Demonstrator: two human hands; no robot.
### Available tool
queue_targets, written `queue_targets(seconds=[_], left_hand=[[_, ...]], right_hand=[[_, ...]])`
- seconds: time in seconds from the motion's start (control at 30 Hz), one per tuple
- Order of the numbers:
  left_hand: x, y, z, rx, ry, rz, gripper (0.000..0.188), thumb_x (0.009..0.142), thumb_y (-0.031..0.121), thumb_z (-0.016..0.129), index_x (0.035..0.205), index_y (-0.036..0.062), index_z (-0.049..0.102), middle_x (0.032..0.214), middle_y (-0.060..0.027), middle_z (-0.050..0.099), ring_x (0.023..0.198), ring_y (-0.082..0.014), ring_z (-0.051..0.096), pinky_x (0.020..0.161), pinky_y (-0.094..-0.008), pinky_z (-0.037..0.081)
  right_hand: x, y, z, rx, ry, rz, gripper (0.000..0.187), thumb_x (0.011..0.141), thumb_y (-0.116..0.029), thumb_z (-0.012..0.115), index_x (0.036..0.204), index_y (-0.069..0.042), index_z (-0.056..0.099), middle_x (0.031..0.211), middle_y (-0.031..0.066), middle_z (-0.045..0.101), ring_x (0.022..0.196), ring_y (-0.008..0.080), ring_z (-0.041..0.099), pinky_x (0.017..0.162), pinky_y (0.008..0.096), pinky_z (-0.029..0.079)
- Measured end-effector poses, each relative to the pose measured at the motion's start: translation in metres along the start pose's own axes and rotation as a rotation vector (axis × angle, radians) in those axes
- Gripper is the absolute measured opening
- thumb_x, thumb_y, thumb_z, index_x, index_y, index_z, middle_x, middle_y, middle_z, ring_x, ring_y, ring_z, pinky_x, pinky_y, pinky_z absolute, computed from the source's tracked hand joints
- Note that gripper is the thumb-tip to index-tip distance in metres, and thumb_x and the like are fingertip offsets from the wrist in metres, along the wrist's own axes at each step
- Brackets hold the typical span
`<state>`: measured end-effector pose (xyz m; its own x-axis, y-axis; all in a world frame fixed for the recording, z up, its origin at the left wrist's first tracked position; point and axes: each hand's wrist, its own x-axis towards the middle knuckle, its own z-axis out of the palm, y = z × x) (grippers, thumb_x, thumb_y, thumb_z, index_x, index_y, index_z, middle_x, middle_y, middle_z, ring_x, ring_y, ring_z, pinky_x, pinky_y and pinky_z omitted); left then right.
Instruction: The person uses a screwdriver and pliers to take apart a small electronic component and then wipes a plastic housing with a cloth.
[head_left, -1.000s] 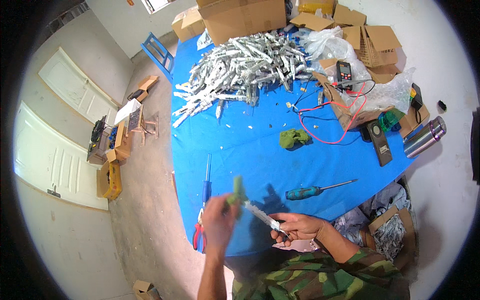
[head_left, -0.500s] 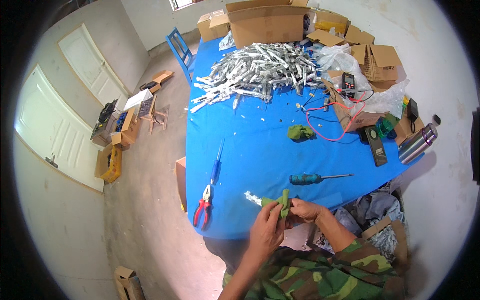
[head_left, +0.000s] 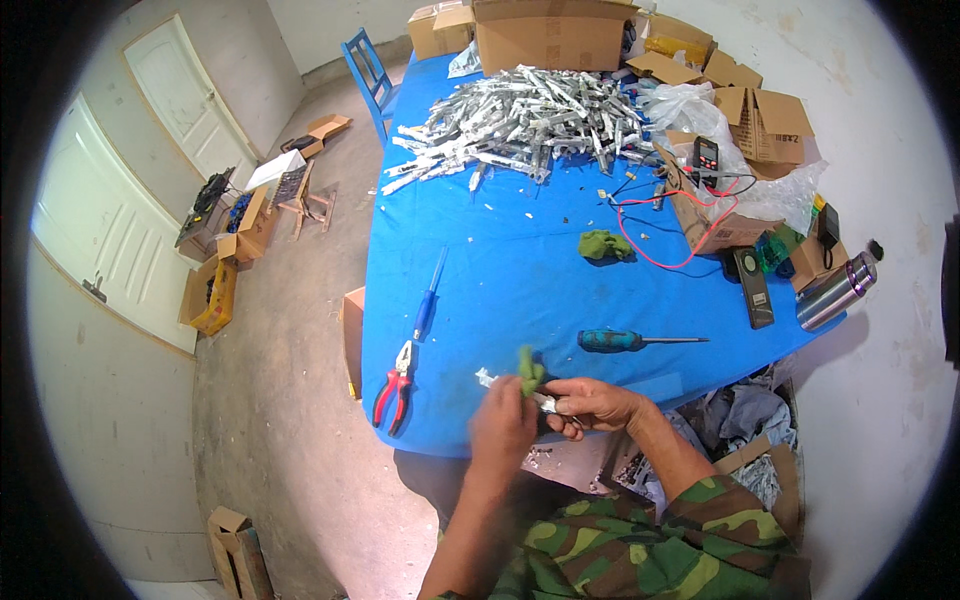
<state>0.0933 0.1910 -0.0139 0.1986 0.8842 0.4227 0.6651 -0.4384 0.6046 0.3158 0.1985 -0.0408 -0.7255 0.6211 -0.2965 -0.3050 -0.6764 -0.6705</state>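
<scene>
Over the near edge of the blue-covered table, my left hand is closed on a green cloth, part of which sticks up between the two hands. Motion smears this hand somewhat. Beside it, my right hand grips one end of a slim silvery-white strip. The strip's other, whitish end pokes out past my left fingers, and its middle is hidden by the cloth and hand. Nearby on the table lie red-handled pliers, a blue-handled screwdriver and a thicker teal-handled screwdriver.
A large heap of similar slim silvery-white pieces covers the far table. Another green cloth lies mid-table. To the right are a multimeter with red and black leads, open cartons and a steel flask. A blue chair stands at left.
Both hands have shifted a little left, and the cloth has slid along the strip, baring its silvery part by my right fingers. The whole view has tilted slightly.
</scene>
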Motion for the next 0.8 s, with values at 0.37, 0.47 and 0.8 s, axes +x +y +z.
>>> queue_targets(seconds=[0.37, 0.47, 0.8], left_hand=[[0.005, -0.059, -0.026, 0.087, 0.126, -0.159, 0.023, 0.094, 0.008, 0.074, 0.115, 0.0028, 0.068, 0.11, -0.0194, 0.07, 0.091, -0.041, 0.071, 0.076, -0.0457, 0.058], [0.002, -0.022, -0.032, -0.008, 0.124, -0.098, 0.028, 0.091, 0.005, 0.076, 0.118, 0.0033, 0.068, 0.114, -0.0199, 0.071, 0.098, -0.04, 0.072, 0.081, -0.0431, 0.06], [-0.033, 0.033, 0.001, -0.156, -0.066, 0.077, 0.042, 0.086, 0.002, 0.074, 0.127, 0.004, 0.067, 0.126, -0.0161, 0.068, 0.104, -0.0379, 0.072, 0.083, -0.0443, 0.061]], right_hand=[[0.002, -0.002, 0.0, 0.051, -0.001, 0.004, 0.065, 0.106, -0.023, 0.064, 0.162, -0.003, 0.039, 0.1, 0.0086, 0.067, 0.079, 0.0125, 0.062, 0.069, 0.03, 0.055], [0.001, 0.002, -0.005, 0.074, 0.017, -0.017, 0.065, 0.106, -0.023, 0.064, 0.162, -0.004, 0.039, 0.1, 0.0099, 0.068, 0.078, 0.0135, 0.064, 0.067, 0.0298, 0.055], [-0.001, 0.004, -0.002, -0.014, 0.225, -0.033, 0.033, 0.106, -0.018, 0.055, 0.136, -0.006, 0.059, 0.101, 0.0067, 0.07, 0.076, 0.0149, 0.067, 0.06, 0.0294, 0.051]])
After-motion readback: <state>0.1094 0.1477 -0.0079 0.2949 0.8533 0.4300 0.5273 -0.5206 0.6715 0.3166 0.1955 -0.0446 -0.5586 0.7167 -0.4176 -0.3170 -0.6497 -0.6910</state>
